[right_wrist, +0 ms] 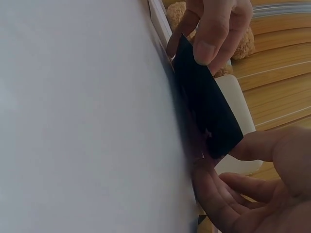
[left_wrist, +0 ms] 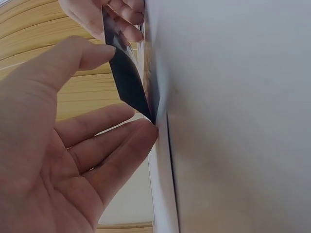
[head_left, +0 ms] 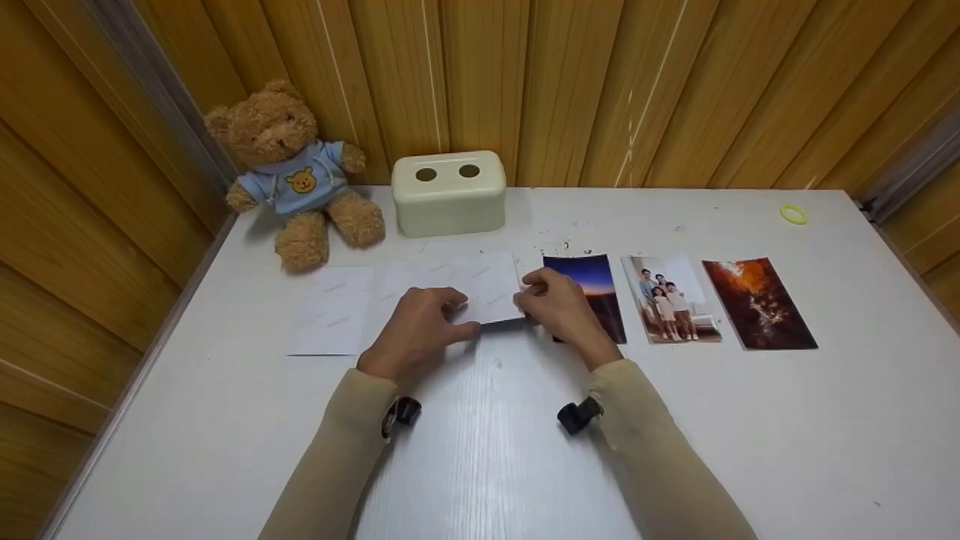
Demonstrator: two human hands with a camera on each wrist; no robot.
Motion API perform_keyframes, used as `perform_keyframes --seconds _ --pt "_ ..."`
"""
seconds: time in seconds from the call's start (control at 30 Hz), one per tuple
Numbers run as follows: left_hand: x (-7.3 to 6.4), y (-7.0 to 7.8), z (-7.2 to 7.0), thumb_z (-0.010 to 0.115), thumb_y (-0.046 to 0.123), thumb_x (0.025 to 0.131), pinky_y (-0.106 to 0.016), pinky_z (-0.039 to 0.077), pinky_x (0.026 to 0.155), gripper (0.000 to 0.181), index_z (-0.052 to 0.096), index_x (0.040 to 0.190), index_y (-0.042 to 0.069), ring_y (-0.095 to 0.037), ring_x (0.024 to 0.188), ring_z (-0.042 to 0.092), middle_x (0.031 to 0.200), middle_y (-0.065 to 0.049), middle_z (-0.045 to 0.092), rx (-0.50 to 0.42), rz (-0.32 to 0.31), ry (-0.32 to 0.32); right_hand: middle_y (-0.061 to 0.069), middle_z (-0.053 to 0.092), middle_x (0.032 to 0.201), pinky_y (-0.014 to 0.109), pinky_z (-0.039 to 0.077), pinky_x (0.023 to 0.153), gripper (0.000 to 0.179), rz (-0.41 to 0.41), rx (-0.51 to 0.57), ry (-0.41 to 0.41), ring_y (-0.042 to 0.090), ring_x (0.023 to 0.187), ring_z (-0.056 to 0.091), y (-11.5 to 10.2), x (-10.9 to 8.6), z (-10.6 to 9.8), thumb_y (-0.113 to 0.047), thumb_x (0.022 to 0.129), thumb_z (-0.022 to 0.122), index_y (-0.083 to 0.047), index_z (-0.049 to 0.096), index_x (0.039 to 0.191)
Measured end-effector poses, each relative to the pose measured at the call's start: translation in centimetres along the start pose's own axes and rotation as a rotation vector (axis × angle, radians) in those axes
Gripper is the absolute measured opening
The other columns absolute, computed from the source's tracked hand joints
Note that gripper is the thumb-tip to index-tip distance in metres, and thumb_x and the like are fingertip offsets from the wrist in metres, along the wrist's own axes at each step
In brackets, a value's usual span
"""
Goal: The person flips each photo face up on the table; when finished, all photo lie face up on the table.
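Between both hands a photo (head_left: 491,289) is tilted up off the table, its white back on top in the head view. Its dark picture side (right_wrist: 206,102) shows from below in the wrist views. My left hand (head_left: 420,326) holds it at the left, thumb on the near edge and fingertips by the far left corner. With thumb and fingers my right hand (head_left: 559,307) pinches its right end. Left of the held photo lie two white-backed sheets, one apart (head_left: 330,311) and one beside my left hand (head_left: 394,281). A sunset photo (head_left: 600,289) lies face up, partly hidden behind my right hand.
Right of the sunset photo lie a family photo (head_left: 671,300) and an orange-brown autumn photo (head_left: 761,304). A teddy bear (head_left: 296,180) sits at the back left, beside a pale green box (head_left: 450,202) with two holes. A yellow ring (head_left: 793,214) lies far right.
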State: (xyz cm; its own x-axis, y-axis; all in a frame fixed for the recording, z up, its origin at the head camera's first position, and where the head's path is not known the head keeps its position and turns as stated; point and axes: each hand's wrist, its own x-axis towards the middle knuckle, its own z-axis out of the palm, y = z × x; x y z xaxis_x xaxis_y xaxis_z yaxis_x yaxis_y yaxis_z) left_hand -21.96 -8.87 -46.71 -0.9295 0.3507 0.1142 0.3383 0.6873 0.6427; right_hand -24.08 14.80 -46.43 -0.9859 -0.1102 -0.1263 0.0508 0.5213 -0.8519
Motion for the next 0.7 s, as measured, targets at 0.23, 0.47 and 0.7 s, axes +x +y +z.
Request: perform_keyframes --seconds 0.23,0.47,0.7 --pt "0.0 0.5 0.0 0.086 0.023 0.089 -0.040 0.055 0.086 0.042 0.077 0.122 -0.001 -0.021 0.087 0.064 0.100 -0.009 0.075 0.048 -0.005 -0.015 0.013 0.072 0.106 0.028 0.052 0.068 0.045 -0.029 0.049 -0.033 0.020 0.080 0.071 -0.3 -0.1 0.0 -0.011 0.096 0.075 0.001 0.063 0.137" --pt "-0.1 1.4 0.5 0.085 0.025 0.091 -0.043 0.055 0.093 0.036 0.077 0.116 0.000 -0.025 0.099 0.068 0.111 -0.012 0.076 0.073 0.042 0.004 0.010 0.073 0.102 0.028 0.052 0.073 0.052 -0.065 0.057 0.010 0.020 0.087 0.067 -1.2 -0.2 -0.5 -0.011 0.095 0.075 -0.001 0.060 0.144" --pt "-0.1 2.0 0.7 0.078 0.019 0.097 -0.044 0.058 0.092 0.031 0.076 0.120 -0.002 -0.029 0.104 0.074 0.118 -0.015 0.076 -0.102 0.070 0.084 0.010 0.075 0.096 0.027 0.056 0.072 0.049 -0.147 0.158 0.020 0.017 0.079 0.068 -2.3 -0.8 -0.5 -0.006 0.095 0.075 0.004 0.062 0.141"
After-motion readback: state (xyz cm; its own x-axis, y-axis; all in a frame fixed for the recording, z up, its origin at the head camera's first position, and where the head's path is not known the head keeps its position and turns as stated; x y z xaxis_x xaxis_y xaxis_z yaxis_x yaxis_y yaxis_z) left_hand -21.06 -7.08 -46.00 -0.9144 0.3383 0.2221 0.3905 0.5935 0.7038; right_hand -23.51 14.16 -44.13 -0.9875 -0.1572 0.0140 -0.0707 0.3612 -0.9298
